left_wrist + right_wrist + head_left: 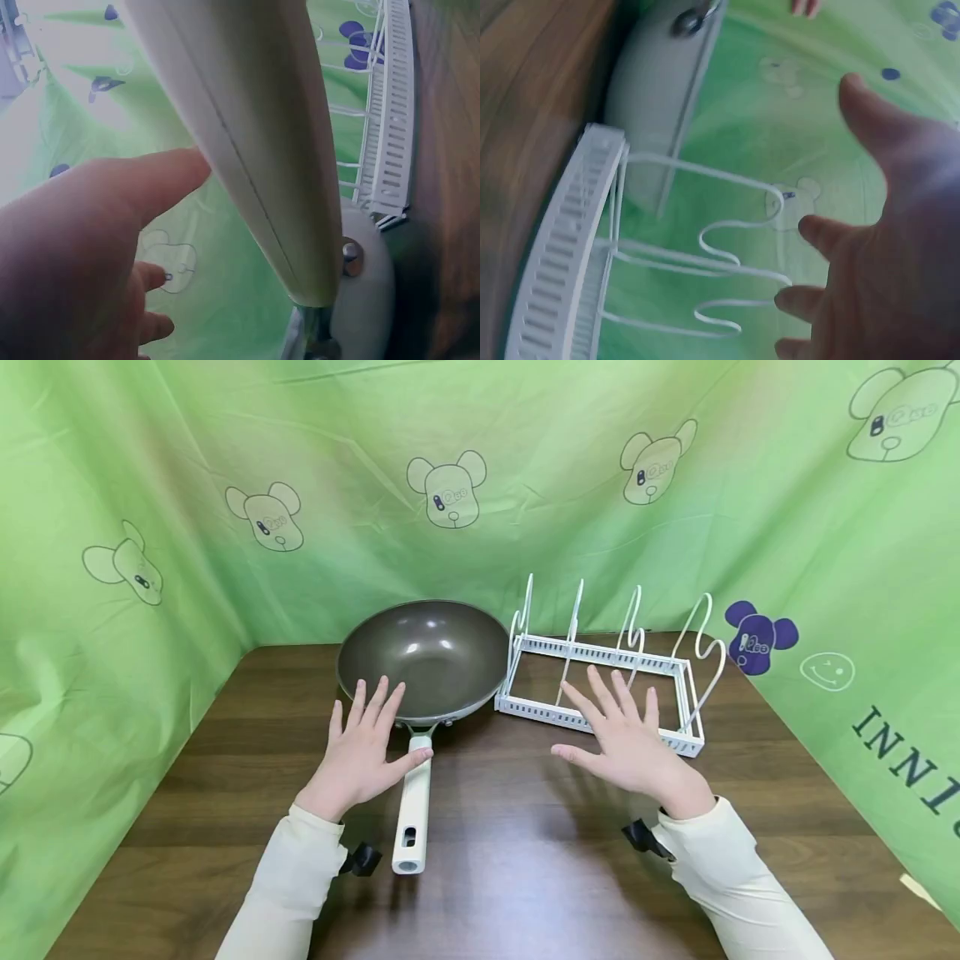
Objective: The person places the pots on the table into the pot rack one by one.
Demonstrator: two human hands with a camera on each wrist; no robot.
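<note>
Two bare hands out over a dark wooden table (487,860), fingers straight and spread, gripping nothing. Left hand (363,752) at about 7 o'clock of the scene, palm down, fingertips over the near rim of the wok (423,652), thumb touching or just beside the cream handle (414,806); contact not certain from the head view. From the left wrist view, handle (262,142) filling the middle, thumb (150,180) stretched toward it, tip close against its side. Wok sitting at 12 o'clock, dark inside, pale outside, handle running back toward 6 o'clock and lying along the table.

Just beside the wok at 1 o'clock, a white wire pan rack (600,693), slotted rectangular base, four curved dividers standing upright, all slots free. Right hand (630,739) at 4 o'clock, hovering over the rack's near rail, fingers fanned, not clamped on anything. From the right wrist view, hand (885,247) open with fingers pointing at the dividers (720,240), apart from them. Cream sleeves on both arms. Green cloth with bear prints (450,493) hung behind and at both sides.
</note>
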